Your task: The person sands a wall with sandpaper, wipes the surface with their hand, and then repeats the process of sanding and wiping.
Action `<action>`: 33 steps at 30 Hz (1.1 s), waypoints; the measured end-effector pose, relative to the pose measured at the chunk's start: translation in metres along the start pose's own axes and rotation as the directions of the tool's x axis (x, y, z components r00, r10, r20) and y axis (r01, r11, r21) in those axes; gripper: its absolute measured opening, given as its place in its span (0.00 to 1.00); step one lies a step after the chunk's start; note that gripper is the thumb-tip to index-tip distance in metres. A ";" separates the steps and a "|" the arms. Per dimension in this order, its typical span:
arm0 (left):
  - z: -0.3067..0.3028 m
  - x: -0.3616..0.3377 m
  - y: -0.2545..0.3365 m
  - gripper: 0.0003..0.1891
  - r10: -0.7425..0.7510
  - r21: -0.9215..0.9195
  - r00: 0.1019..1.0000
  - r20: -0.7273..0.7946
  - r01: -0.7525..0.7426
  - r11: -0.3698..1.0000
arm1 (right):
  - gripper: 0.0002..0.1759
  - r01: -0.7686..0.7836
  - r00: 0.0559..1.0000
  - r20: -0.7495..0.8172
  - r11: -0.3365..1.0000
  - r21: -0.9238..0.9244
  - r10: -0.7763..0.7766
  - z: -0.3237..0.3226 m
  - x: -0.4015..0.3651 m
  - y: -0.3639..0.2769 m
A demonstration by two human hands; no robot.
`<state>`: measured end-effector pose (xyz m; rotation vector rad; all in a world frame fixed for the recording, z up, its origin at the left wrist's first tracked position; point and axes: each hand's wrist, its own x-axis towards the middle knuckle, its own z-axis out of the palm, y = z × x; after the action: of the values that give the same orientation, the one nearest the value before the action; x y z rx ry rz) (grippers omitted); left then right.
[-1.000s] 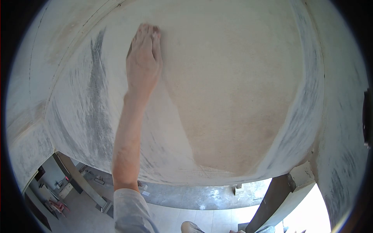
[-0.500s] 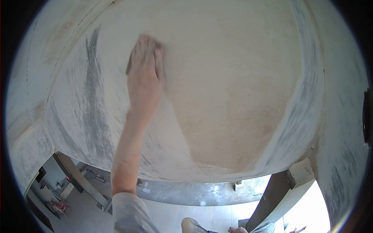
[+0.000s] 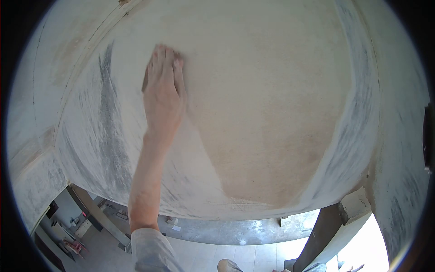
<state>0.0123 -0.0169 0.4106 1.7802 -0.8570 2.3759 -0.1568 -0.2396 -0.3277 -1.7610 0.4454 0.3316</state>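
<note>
My left hand (image 3: 162, 86) is raised against a broad plastered surface (image 3: 263, 90), its back toward me and its fingers together. Under the fingers is a thin, flat sanding pad (image 3: 145, 80); its brownish edge shows left of the hand, and the hand covers most of it. The pad lies against the plaster. Around it the plaster is pale and whitish, with a tan patch to the right and dark grey streaks (image 3: 108, 104) to the left. My right hand cannot be made out; only a sliver of skin tone shows at the bottom edge.
The plastered surface ends in a curved lower edge. Below are a tiled floor (image 3: 204, 247), a pillar or beam (image 3: 324, 233) at the right, and a pinkish-red chair (image 3: 74, 247) at lower left. A knee (image 3: 228, 265) shows at the bottom. Bright light enters at lower right.
My left hand with the sanding pad has shifted slightly left and down in the view. The whole view has also tilted up a little, with the floor sitting lower.
</note>
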 end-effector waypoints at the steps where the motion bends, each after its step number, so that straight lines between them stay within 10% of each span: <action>1: -0.005 -0.030 0.013 0.21 0.029 -0.024 0.999 0.023 -0.029 0.999 | 0.33 0.002 1.000 -0.001 1.000 0.005 -0.002 0.000 0.000 0.000; 12: 0.004 0.055 -0.011 0.21 -0.112 -0.140 0.992 0.050 0.118 0.983 | 0.34 0.002 1.000 -0.003 1.000 -0.009 -0.002 -0.003 0.001 -0.007; 21: 0.027 0.072 -0.031 0.16 0.061 -0.041 0.991 -0.119 -0.067 0.997 | 0.35 -0.003 1.000 0.009 1.000 -0.017 0.003 -0.003 0.001 -0.004; 24: 0.014 0.088 -0.013 0.17 -0.207 -0.129 0.975 0.082 0.217 0.968 | 0.35 -0.004 1.000 0.006 1.000 -0.009 0.005 -0.004 -0.002 -0.007; 28: 0.019 -0.003 0.030 0.18 0.109 -0.015 0.982 -0.156 -0.113 0.993 | 0.35 0.006 1.000 0.006 1.000 0.003 -0.006 -0.006 -0.002 -0.005; 33: 0.020 0.032 0.012 0.18 0.078 -0.134 0.994 -0.080 -0.088 0.987 | 0.36 0.000 1.000 0.003 1.000 -0.002 0.000 0.001 -0.005 -0.004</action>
<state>0.0145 -0.0452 0.4378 1.6255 -1.0761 2.3517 -0.1591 -0.2368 -0.3222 -1.7627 0.4427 0.3344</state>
